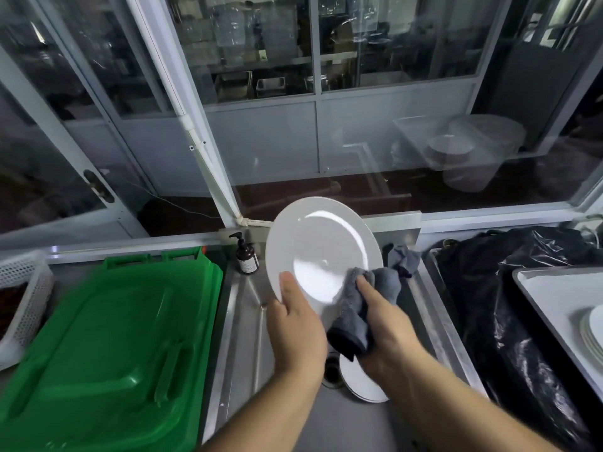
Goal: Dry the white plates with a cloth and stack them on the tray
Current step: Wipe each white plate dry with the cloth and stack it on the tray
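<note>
A white plate (321, 243) is held up tilted over the steel sink (241, 321). My left hand (295, 324) grips its lower left rim, thumb on the face. My right hand (385, 324) holds a grey cloth (362, 301) bunched against the plate's lower right face. More white plates (362, 380) lie in the sink below my hands, partly hidden. At the right edge a steel tray (548, 298) carries a stack of white plates (592, 331).
A green plastic bin lid (111, 340) fills the left. A white perforated basket (23, 305) stands at the far left. A brown pump bottle (246, 256) sits at the sink's back corner. Another grey cloth (404, 259) lies behind. A black plastic bag (505, 288) lies beside the tray.
</note>
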A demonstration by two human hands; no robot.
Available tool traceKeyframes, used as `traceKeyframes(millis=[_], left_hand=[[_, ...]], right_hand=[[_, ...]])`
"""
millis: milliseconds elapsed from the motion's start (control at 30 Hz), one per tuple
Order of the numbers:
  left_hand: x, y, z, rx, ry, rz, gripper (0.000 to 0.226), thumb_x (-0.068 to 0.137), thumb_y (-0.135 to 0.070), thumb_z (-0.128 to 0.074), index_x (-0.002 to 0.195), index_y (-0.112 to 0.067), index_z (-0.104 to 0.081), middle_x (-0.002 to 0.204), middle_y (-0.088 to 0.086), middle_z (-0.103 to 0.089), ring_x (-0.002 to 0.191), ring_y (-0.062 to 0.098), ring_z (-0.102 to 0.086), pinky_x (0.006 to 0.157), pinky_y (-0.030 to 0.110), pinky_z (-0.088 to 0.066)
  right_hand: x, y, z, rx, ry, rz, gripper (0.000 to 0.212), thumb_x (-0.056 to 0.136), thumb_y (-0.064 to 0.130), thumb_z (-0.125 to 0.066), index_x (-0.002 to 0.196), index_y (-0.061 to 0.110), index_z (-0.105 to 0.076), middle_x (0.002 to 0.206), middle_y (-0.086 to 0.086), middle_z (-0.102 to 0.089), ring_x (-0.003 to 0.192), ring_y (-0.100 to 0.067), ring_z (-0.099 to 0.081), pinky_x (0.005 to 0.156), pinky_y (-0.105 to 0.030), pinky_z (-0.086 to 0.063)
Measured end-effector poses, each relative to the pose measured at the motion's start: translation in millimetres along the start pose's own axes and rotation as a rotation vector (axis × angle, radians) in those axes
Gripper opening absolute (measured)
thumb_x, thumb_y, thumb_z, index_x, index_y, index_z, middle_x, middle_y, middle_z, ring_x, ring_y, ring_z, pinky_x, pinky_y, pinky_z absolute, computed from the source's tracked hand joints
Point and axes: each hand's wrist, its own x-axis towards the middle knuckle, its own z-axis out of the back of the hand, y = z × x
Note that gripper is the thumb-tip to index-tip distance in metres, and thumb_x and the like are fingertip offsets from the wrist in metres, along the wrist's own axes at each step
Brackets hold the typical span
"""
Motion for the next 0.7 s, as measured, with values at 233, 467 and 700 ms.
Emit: traceKeyframes(millis=[233,467,700], left_hand=[[8,7,23,-0.037,0.282,0.094,0.016,0.096,-0.044,-0.063,0.101,-0.04,-0.077,0.105,-0.015,-0.08,0.103,0.009,-0.074,0.092,0.039,-0.057],[63,-47,35,0.196,0.488,0.086,0.027,0.105,-0.037,-0.06,0.109,-0.016,-0.076,0.101,-0.001,-0.083,0.089,0.016,-0.079,0.066,0.027,-0.062],[19,-16,12,0.142,0.206,-0.028,0.031,0.096,-0.065,-0.053,0.092,-0.037,-0.068,0.09,-0.026,-0.076,0.089,-0.006,-0.07,0.074,0.021,-0.058]], right_hand=[[4,33,20,-0.241,0.034,0.181,0.021,0.096,0.016,-0.078,0.116,0.011,-0.075,0.099,-0.015,-0.082,0.08,-0.026,-0.081,0.064,-0.037,-0.064],[11,72,20,-0.503,0.12,0.311,0.018,0.092,0.018,-0.082,0.107,0.009,-0.077,0.099,-0.015,-0.082,0.078,-0.023,-0.079,0.063,-0.032,-0.063],[11,47,12,-0.169,0.028,0.22,0.029,0.094,0.021,-0.08,0.12,0.008,-0.075,0.106,-0.017,-0.081,0.096,-0.034,-0.08,0.086,-0.051,-0.065]])
